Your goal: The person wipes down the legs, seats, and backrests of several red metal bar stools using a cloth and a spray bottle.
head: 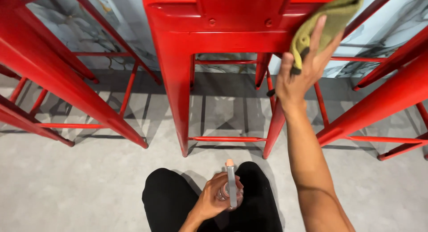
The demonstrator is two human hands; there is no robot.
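A red metal stool (209, 40) stands right in front of me, seen from low down. My right hand (303, 67) is raised to the stool's upper right corner and presses an olive-green cloth (332, 22) against the red metal. My left hand (218, 196) rests low over my knees in black trousers and grips a small clear spray bottle (231, 187) with a grey trigger head, its nozzle pointing toward the stool. The bottle's lower body is hidden by my fingers.
More red stools flank the middle one: slanted legs and rungs at left (67, 89) and at right (383, 107). The floor (89, 178) is pale grey. A marbled grey-white wall panel (89, 31) runs behind the stools.
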